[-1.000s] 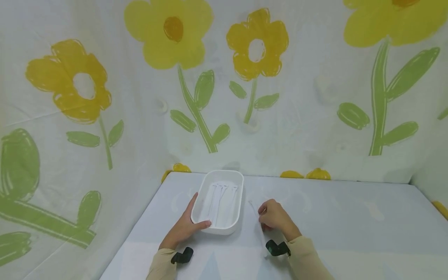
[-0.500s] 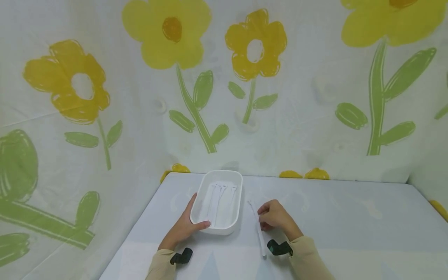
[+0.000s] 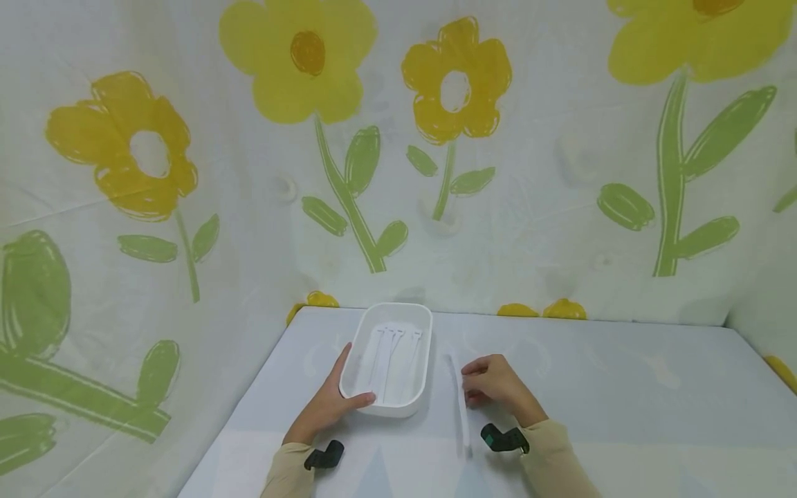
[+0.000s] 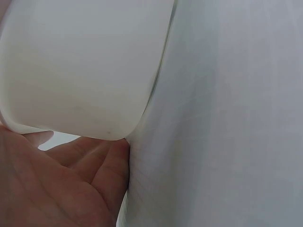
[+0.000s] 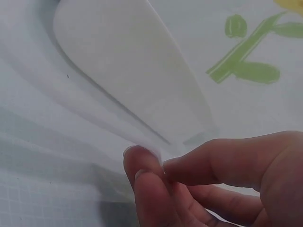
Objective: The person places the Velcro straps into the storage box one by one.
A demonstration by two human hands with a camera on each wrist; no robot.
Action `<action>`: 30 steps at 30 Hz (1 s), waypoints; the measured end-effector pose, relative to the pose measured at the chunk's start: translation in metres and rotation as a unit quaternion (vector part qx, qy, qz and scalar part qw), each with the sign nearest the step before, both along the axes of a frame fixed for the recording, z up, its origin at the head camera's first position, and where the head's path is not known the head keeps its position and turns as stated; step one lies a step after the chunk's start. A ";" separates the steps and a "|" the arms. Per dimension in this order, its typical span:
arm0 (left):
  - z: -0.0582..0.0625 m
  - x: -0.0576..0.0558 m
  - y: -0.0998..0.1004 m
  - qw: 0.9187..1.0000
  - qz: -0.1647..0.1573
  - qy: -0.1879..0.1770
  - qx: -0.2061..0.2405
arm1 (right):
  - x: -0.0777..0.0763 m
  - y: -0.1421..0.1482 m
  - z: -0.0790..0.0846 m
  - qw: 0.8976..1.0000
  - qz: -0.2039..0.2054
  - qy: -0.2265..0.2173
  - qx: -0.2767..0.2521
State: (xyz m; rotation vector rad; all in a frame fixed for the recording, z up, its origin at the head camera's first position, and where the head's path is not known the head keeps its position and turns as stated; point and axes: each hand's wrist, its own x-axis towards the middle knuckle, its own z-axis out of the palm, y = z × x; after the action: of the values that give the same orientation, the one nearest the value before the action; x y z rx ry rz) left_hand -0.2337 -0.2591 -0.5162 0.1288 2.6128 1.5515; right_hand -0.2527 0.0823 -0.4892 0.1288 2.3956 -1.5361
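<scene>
A white rectangular tray (image 3: 428, 366) stands on the table, with several thin white cable ties (image 3: 387, 360) lying lengthwise in it, their small heads toward the far end. My left hand (image 3: 326, 408) grips the tray's near left corner, thumb over the rim; in the left wrist view the fingers (image 4: 111, 172) lie against its outer wall. To the right of the tray, my right hand (image 3: 495, 387) pinches a long white cable tie (image 3: 463, 415) between thumb and fingertips. That tie runs roughly front to back and is blurred. Part of it is hidden behind the fingers in the right wrist view.
The pale table (image 3: 623, 387) reaches to a white cloth backdrop (image 3: 548, 228) printed with yellow flowers, which also hangs along the left side. Dark wrist cameras (image 3: 324, 455) sit on both forearms. The tray stands near the table's far left corner.
My right hand has shifted slightly right, and the cable tie in it has swung a little and blurred. My left hand and the tray have stayed in place.
</scene>
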 end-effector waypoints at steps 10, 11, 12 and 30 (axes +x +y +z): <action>-0.002 0.001 -0.001 1.000 -0.002 0.002 -0.001 | -0.004 0.006 0.000 0.999 -0.019 -0.004 -0.047; -0.002 0.001 -0.001 1.000 -0.003 0.002 -0.001 | -0.004 0.007 0.000 0.998 -0.021 -0.006 -0.053; -0.002 0.001 -0.001 1.000 -0.003 0.002 0.001 | -0.005 0.008 0.000 0.998 -0.021 -0.006 -0.056; 0.001 0.001 0.001 1.000 -0.003 -0.003 -0.001 | -0.006 0.012 0.003 0.991 -0.055 -0.014 -0.118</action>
State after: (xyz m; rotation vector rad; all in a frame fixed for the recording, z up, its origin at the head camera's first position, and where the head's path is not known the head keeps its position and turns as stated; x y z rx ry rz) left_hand -0.2322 -0.2583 -0.5150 0.1325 2.6075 1.5455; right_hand -0.2584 0.0939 -0.4857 0.2314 2.1974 -1.8420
